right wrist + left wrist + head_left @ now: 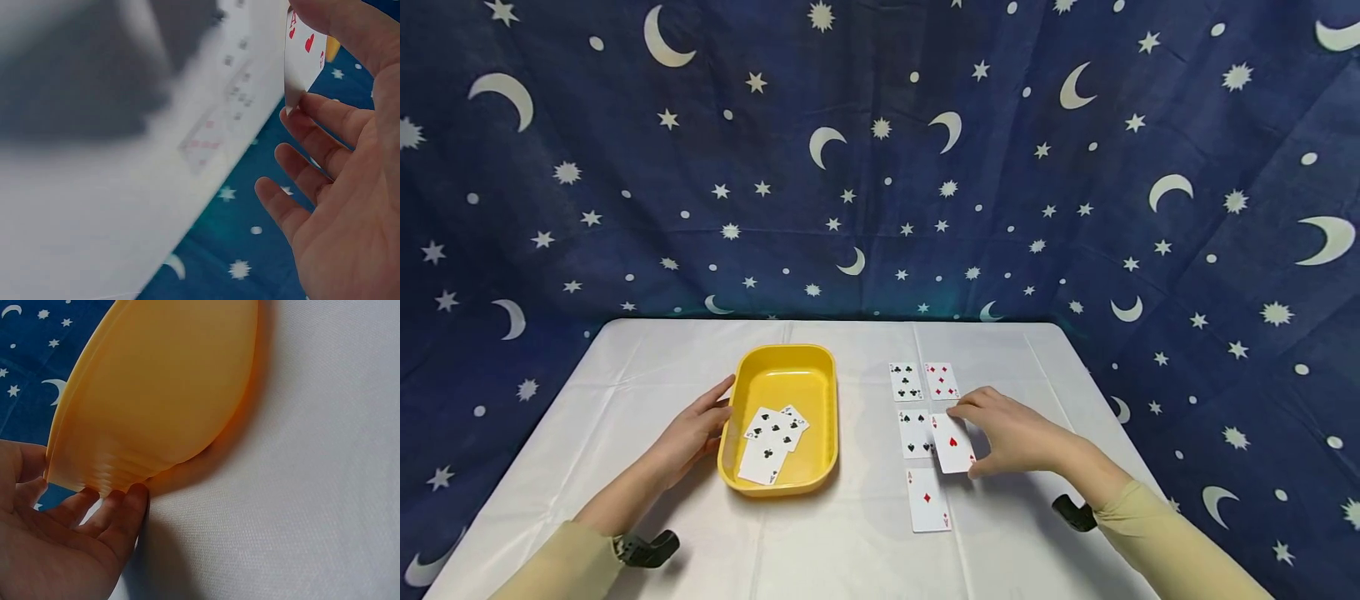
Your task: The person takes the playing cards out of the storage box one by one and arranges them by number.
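Observation:
My right hand [1018,429] pinches an ace of hearts [952,443] by its edges, fingers at the top and thumb at the bottom. In the head view this card overlaps the right edge of a four of spades [913,433]. An ace of diamonds [928,498] lies nearer to me. In the right wrist view the held ace [306,47] stands tilted between thumb and fingertips. My left hand [694,433] rests its fingertips against the outer left wall of a yellow tray [831,417]. Overlapping black-suited playing cards [766,460] lie face up inside it.
A five of clubs [906,382] and a five of diamonds [942,382] lie side by side behind the four of spades. A white cloth covers the table [655,358]. Behind its far edge hangs a dark blue curtain [880,200] with moons and stars.

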